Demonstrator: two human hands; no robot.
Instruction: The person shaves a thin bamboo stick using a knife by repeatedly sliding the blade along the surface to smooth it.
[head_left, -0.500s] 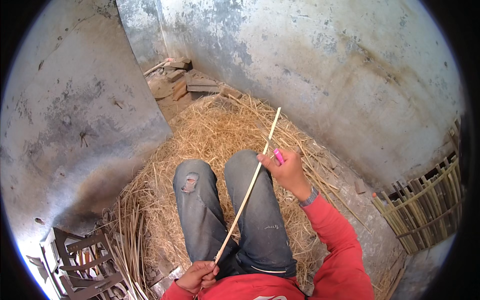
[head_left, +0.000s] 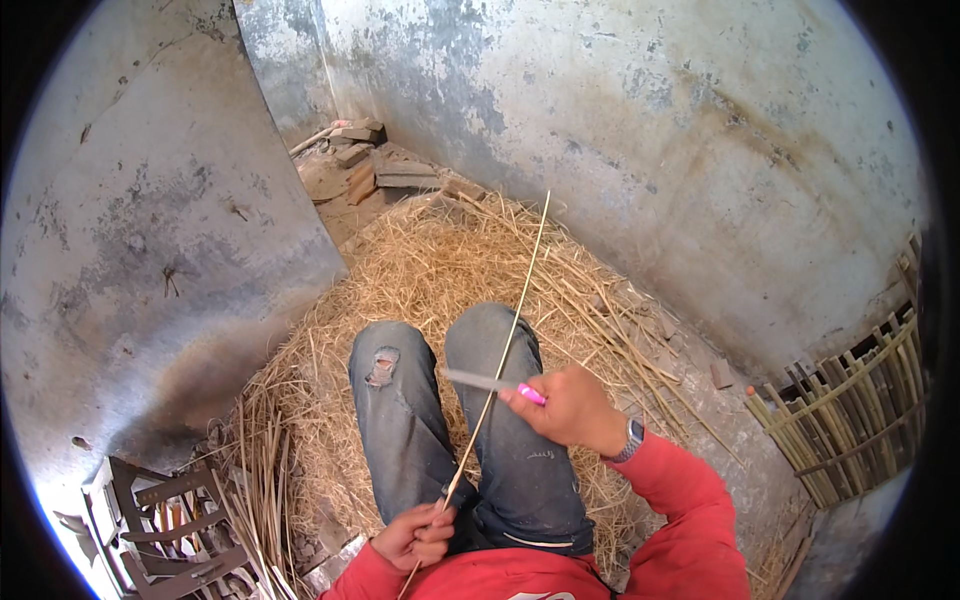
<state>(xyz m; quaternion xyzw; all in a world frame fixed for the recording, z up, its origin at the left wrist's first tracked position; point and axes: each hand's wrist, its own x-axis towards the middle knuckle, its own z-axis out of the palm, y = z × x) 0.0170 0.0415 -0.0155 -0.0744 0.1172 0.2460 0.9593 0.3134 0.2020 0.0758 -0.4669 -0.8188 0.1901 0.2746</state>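
Note:
A long, thin, pale strip that looks like split bamboo (head_left: 528, 270) slants up and away from my lap, over my right thigh. Its lower part is gripped by my left hand (head_left: 415, 535), fingers closed, and the near end sticks out below that hand. My right hand (head_left: 568, 407) is closed round the pink handle of a knife (head_left: 480, 380). The blade points left and crosses the strip above my right thigh. My right thumb lies close to the strip; I cannot tell whether it touches. The strip shows its narrow edge.
Pale shavings (head_left: 430, 250) cover the floor around my legs. Long strips (head_left: 262, 500) lie at the left beside a dark frame (head_left: 185, 530). Bricks (head_left: 405, 175) are piled in the far corner. A slatted bamboo panel (head_left: 850, 410) leans at the right, near the wall (head_left: 640, 130).
My right hand and the knife have come down the strip toward me, and the blade now points left. The strip has turned edge-on. My left hand has shifted slightly up and right.

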